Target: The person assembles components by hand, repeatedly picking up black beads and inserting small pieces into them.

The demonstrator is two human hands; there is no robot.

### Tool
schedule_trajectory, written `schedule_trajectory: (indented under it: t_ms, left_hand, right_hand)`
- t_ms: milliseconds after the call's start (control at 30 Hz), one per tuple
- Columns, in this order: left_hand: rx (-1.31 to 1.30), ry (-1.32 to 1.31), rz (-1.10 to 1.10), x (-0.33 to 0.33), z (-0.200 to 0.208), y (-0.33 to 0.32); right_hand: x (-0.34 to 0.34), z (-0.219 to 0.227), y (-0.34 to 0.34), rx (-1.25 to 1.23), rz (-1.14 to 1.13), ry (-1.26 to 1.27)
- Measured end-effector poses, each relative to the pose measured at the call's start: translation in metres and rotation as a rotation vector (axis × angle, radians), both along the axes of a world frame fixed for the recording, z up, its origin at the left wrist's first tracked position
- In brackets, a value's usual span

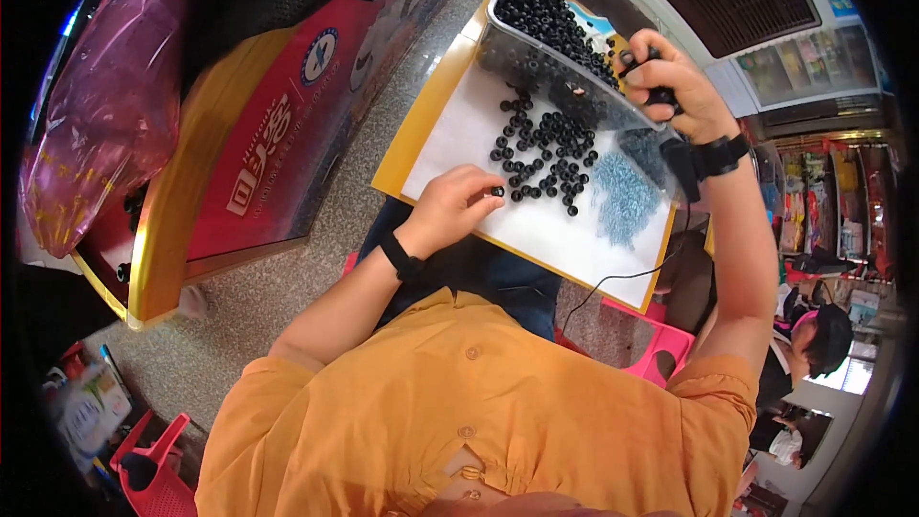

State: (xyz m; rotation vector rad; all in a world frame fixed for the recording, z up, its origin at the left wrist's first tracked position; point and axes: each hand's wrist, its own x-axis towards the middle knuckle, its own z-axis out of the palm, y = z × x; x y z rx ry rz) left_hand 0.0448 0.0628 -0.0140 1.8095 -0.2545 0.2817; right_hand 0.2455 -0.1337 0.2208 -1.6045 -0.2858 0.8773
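My left hand (453, 208) is closed in a pinch on a small round black piece (497, 191), low over the white board (445, 148). My right hand (684, 86) is raised at the right side of a clear plastic box (522, 59), with several black pieces gripped in its curled fingers. Inside the box lies a large heap of such black pieces (546, 14). More of them, some showing a center hole, are spread in a loose pile (550, 148) between my hands. To their right is a heap of tiny light-blue pieces (622, 199), too small to name.
The white board has a yellow border (407, 158). A black cable (622, 275) runs from my right wristband across the board's near edge. At left stands a red and yellow counter (254, 148) with a pink plastic bag (110, 86). Another person (814, 340) is at far right.
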Motion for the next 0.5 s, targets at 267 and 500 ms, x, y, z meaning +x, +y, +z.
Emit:
schedule_trajectory:
  t_ms: [267,500]
  left_hand:
    - [0.283,-0.148,-0.049,-0.004,0.009,-0.011]
    - [0.311,-0.149,-0.071,-0.002,0.007,-0.01]
  right_hand:
    - [-0.052,-0.093,0.0,-0.567,0.083,-0.276]
    - [-0.041,-0.15,-0.009,-0.741,0.266,-0.927]
